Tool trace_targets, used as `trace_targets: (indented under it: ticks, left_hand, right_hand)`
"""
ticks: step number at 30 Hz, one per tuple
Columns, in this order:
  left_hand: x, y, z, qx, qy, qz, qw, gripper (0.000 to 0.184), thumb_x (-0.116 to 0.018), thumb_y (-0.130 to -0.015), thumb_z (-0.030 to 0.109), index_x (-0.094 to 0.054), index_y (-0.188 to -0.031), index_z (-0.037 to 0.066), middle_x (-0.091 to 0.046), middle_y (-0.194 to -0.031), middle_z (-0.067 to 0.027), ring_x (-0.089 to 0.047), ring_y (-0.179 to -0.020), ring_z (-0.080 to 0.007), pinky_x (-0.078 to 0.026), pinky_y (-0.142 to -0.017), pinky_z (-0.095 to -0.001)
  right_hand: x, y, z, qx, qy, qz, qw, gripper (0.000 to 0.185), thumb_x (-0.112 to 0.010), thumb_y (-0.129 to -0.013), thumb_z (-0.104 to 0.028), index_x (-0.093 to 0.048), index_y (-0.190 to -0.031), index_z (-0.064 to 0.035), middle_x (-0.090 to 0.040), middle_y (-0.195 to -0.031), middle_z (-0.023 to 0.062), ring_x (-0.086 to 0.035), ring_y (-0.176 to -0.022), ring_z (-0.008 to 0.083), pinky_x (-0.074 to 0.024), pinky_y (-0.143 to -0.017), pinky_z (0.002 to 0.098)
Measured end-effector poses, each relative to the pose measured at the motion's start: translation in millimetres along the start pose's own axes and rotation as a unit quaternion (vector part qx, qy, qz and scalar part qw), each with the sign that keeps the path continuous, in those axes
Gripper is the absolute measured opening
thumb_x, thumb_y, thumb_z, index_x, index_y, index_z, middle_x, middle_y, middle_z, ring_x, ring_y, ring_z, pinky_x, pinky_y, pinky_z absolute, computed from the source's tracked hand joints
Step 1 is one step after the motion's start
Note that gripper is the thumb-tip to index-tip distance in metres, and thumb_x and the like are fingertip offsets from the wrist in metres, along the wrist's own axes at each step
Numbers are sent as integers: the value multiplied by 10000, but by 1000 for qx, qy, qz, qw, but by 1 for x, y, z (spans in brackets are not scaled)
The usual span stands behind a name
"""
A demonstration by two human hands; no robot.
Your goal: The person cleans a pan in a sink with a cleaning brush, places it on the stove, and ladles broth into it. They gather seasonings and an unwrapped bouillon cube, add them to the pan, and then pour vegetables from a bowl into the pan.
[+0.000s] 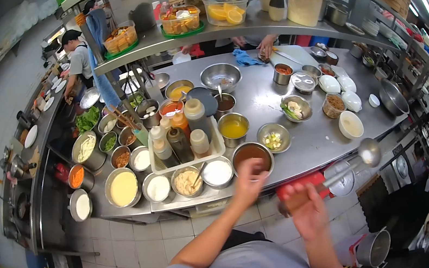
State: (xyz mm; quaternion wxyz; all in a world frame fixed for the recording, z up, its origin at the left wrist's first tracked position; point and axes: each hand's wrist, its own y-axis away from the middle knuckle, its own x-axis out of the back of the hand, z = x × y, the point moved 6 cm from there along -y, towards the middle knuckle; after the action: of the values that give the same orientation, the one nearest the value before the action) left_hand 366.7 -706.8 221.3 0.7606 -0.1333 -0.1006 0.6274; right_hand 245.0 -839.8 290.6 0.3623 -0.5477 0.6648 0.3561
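My right hand (pixel 306 211) holds a ladle by its brown wooden handle (pixel 303 200), in front of the counter's edge. The ladle's round metal bowl (pixel 369 152) is at the right with something white in it. My left hand (pixel 250 179) is over the near rim of a metal bowl of brown sauce (pixel 245 154). Its fingers are bent and blurred, and whether they pinch anything cannot be seen. Around that bowl are a pot of white powder (pixel 217 172), a pot of yellow liquid (pixel 233 126) and a bowl of chopped pale pieces (pixel 274 137).
Squeeze bottles (pixel 195 116) stand in a white bin (pixel 218 149) among several ingredient pots. A shelf (pixel 158 47) with food tubs crosses above the steel counter (pixel 252 93). Across it, a co-worker's hand (pixel 268 47) is near a cutting board (pixel 294 57). A metal pot (pixel 376 249) stands low right.
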Motion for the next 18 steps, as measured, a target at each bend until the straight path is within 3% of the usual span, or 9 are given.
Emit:
trace_targets:
  ticks: [1, 3, 5, 6, 8, 10, 12, 14, 18]
  left_hand:
    - [43, 5, 10, 120, 19, 30, 992, 391, -681, -812, 146, -501, -1150, 67, -503, -1026, -70, -562, -881, -151, -485, -673, -243]
    - [135, 6, 7, -73, -172, 200, 962, 385, -685, -803, 129, -507, -1137, 58, -510, -995, -63, -533, -807, -143, -465, -663, -261]
    - [218, -2, -13, -47, -178, 254, 950, 506, -714, -768, 94, -457, -1199, 35, -494, -1085, -82, -517, -875, -177, -451, -747, -303]
    - [251, -6, -25, -19, -212, 283, 935, 614, -745, -747, 118, -414, -1255, 21, -488, -1154, -108, -511, -992, -204, -433, -847, -315]
    - [293, -27, -53, 22, -197, 277, 940, 704, -778, -722, 154, -389, -1288, 2, -471, -1227, -143, -497, -1083, -232, -411, -920, -334]
    - [311, -49, -91, 62, -158, 177, 969, 776, -794, -711, 201, -358, -1315, -19, -452, -1275, -171, -488, -1124, -275, -391, -964, -359]
    - [321, -58, -118, 14, -250, 160, 955, 758, -787, -720, 243, -380, -1295, -38, -488, -1246, -193, -513, -1087, -316, -398, -954, -379]
    - [300, -59, -86, 63, -243, 110, 962, 744, -768, -739, 292, -399, -1285, -54, -514, -1220, -217, -506, -1101, -339, -384, -966, -396]
    - [310, -54, -104, 23, -271, 118, 955, 698, -714, -789, 324, -425, -1271, -89, -521, -1232, -238, -526, -1074, -344, -390, -963, -408]
  right_hand:
    - [5, 18, -8, 19, 19, 33, 999, 150, -512, -937, -202, -558, -1047, -112, -618, -1038, 80, -570, -1039, 273, -433, -938, 445]
    - [19, 54, -20, 66, 53, 96, 992, 134, -517, -927, -176, -524, -1049, -119, -602, -919, 36, -583, -942, 215, -464, -882, 418]
    - [35, 83, -24, 117, 63, 137, 982, 131, -516, -925, -164, -497, -1048, -123, -585, -862, 25, -588, -882, 199, -478, -850, 417]
    - [42, 101, -24, 152, 55, 157, 974, 133, -518, -912, -141, -492, -1041, -122, -571, -835, 31, -594, -824, 207, -495, -800, 426]
    - [48, 142, -20, 218, 43, 200, 954, 139, -520, -900, -117, -487, -1035, -120, -557, -809, 37, -600, -766, 216, -513, -751, 435]
    - [45, 176, -14, 253, 29, 221, 941, 138, -520, -890, -115, -481, -1023, -118, -530, -774, 30, -592, -722, 197, -524, -710, 424]
    - [45, 213, -7, 303, 21, 269, 914, 140, -524, -884, -122, -481, -1017, -115, -513, -755, 25, -575, -691, 187, -525, -687, 419]
    - [45, 251, 3, 331, 21, 289, 898, 149, -528, -883, -125, -483, -1025, -116, -511, -753, 22, -565, -684, 181, -521, -682, 413]
    - [46, 329, 21, 386, 15, 397, 832, 179, -541, -864, -113, -485, -1034, -114, -517, -765, 36, -558, -704, 200, -489, -704, 420]
